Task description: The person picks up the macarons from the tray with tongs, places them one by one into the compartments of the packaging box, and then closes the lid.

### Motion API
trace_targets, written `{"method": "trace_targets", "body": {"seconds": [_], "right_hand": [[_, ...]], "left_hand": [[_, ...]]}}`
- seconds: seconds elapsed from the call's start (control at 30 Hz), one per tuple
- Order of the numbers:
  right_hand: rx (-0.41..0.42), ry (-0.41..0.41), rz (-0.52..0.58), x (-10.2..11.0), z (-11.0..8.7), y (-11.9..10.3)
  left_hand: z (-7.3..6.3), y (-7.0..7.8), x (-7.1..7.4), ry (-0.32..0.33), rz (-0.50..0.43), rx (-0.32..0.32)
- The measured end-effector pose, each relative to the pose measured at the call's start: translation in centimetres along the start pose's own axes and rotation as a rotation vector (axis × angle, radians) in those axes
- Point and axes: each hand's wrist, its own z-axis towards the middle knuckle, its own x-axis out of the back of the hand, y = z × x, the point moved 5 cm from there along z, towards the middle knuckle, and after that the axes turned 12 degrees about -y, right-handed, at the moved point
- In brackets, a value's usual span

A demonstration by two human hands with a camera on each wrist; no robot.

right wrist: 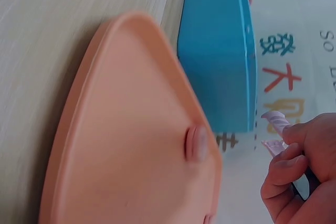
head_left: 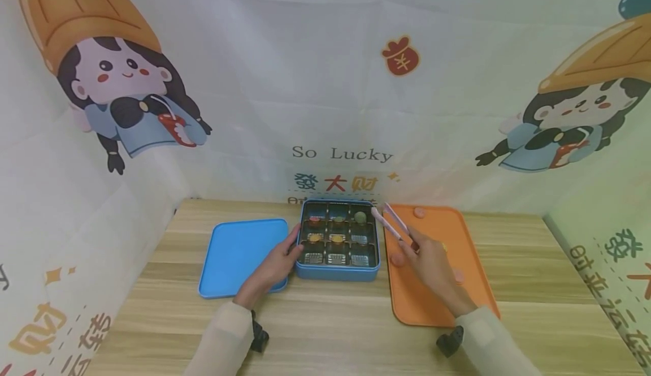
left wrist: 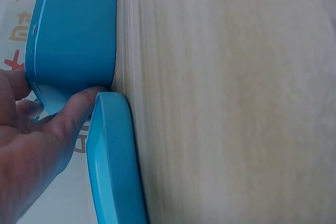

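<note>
A blue box [head_left: 337, 273] with a black insert of several compartments stands mid-table. In its back row sit a reddish piece [head_left: 314, 219] and two green pieces [head_left: 360, 217]; yellow pieces [head_left: 337, 239] lie in the left and centre cells of the middle row. My left hand [head_left: 277, 263] rests against the box's left side, thumb by the rim and fingers along the wall. Pale pink tongs [head_left: 389, 226] are gripped in my right hand [head_left: 429, 260]. Their tips are spread, with nothing between them, close to the box's right back corner.
Below my right hand lies an orange tray [head_left: 424, 308] carrying pink round pieces [head_left: 419, 212] and a yellow piece [head_left: 445, 246], partly covered by the hand. To the box's left is a blue lid [head_left: 244, 251], partly under my left hand. A printed cloth [head_left: 335, 82] hangs behind the table.
</note>
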Motion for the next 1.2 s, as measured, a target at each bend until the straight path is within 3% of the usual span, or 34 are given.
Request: {"method": "trace_targets", "body": {"seconds": [0.2, 0.63, 0.97, 1.2], "right_hand": [[-0.072, -0.052, -0.043, 0.6, -0.2, 1.8], [-0.194, -0.025, -0.042, 1.7, 0.0, 5.8], [-0.313, -0.063, -0.083, 2.2, 0.1, 6.9], [-0.334, -0.091, -0.136, 2.1, 0.4, 6.9]], "left_hand": [[0.1, -0.1, 0.0, -0.014, -0.014, 0.0], [0.0, 0.0, 0.1, -0.002, -0.005, -0.009], [-0.1, 0.0, 0.0, 0.009, 0.002, 0.016], [-0.2, 0.2, 0.0, 0.002, -0.016, 0.009]]}}
